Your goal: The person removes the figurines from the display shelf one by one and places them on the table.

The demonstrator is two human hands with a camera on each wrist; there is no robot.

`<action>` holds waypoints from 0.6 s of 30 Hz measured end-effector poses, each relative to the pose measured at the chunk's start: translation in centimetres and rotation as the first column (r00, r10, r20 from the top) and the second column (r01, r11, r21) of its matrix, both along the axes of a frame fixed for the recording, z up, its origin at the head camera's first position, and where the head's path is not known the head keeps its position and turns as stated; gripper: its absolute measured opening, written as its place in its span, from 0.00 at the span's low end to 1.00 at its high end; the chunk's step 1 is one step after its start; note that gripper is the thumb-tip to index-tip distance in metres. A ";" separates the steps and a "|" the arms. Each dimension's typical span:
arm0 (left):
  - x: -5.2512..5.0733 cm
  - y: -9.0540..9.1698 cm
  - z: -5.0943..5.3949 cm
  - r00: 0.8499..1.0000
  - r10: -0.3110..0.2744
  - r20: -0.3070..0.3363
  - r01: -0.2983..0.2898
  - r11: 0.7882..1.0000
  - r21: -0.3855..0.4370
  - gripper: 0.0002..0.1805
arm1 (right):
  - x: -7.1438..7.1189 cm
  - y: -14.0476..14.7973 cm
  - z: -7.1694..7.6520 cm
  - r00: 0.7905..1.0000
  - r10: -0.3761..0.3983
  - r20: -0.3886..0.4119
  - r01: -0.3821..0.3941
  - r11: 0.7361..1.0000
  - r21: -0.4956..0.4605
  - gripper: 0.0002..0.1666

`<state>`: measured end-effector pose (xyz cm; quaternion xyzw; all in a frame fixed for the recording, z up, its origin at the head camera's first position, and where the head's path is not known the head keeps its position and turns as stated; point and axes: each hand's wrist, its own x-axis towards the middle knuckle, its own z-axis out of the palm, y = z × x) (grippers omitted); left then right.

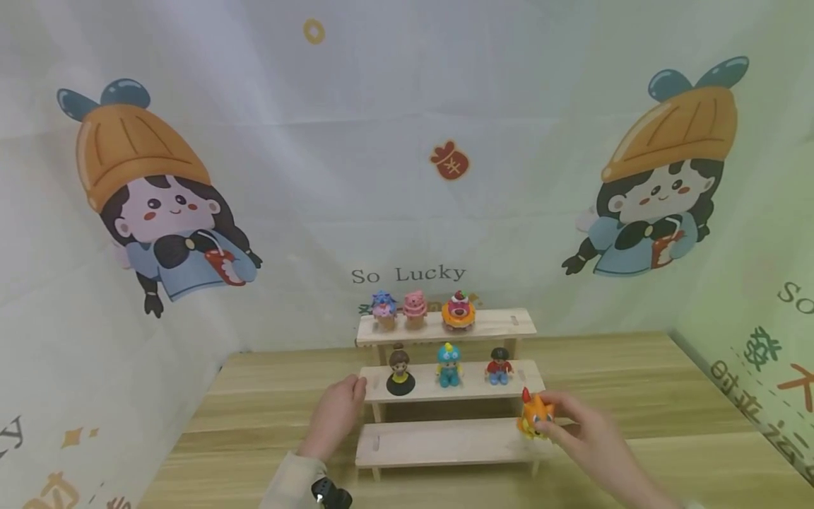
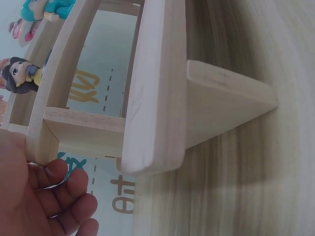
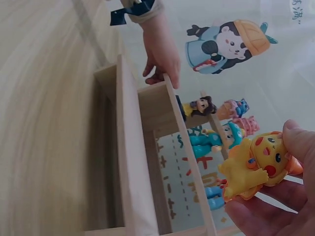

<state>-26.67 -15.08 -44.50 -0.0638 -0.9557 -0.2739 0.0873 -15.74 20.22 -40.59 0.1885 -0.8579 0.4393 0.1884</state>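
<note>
My right hand (image 1: 588,438) pinches a yellow-and-orange Pikachu figurine (image 3: 256,164) between thumb and fingers. In the head view the figurine is above the right end of the lowest step of a three-tier wooden display shelf (image 1: 445,445). My left hand (image 1: 337,413) grips the left end of the middle step, its fingers curled at the board's end in the left wrist view. On that step stand a brown-haired doll figurine (image 1: 400,371), a teal-suited figurine (image 1: 449,367) and a figurine in a red jacket (image 1: 499,367).
On the top step stand a blue ice-cream-cone figurine (image 1: 384,311), a pink one (image 1: 415,309) and a figurine with an orange ring (image 1: 458,311). The shelf stands on a wood-grain table (image 1: 623,396). A printed cloth (image 1: 407,127) hangs behind and at both sides.
</note>
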 end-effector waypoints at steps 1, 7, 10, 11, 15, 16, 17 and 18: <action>0.0 0.0 0.0 1.000 0.002 0.004 -0.002 1.000 0.001 0.17 | 0.2 0.1 -0.3 1.000 0.012 0.011 -0.012 1.000 0.001 0.16; 0.0 0.0 0.1 1.000 0.002 0.007 -0.002 1.000 0.003 0.17 | 1.0 0.5 -1.9 0.984 0.082 0.160 -0.085 0.996 0.016 0.19; 0.0 0.0 0.1 1.000 -0.001 0.001 0.001 1.000 0.004 0.17 | 1.7 0.5 -2.7 0.971 0.099 0.218 -0.100 0.995 -0.005 0.20; 0.0 0.0 0.1 1.000 -0.002 0.001 0.002 1.000 0.006 0.17 | 2.0 0.4 -3.0 0.967 0.106 0.230 -0.105 0.994 -0.017 0.20; -0.1 0.0 -0.1 1.000 -0.009 -0.010 0.010 1.000 0.007 0.17 | 2.8 0.4 -3.9 0.944 0.178 0.278 -0.164 0.984 -0.074 0.21; -0.1 -0.1 -0.1 1.000 -0.012 -0.014 0.012 1.000 0.006 0.17 | 2.9 0.4 -4.1 0.923 0.202 0.328 -0.174 0.978 -0.111 0.22; -0.1 -0.1 -0.1 1.000 -0.013 -0.017 0.013 1.000 0.006 0.16 | 3.1 0.4 -4.3 0.898 0.223 0.378 -0.179 0.972 -0.149 0.23; -0.2 -0.1 -0.1 1.000 -0.013 -0.021 0.014 1.000 0.005 0.16 | 3.2 0.5 -4.5 0.871 0.247 0.425 -0.182 0.965 -0.188 0.24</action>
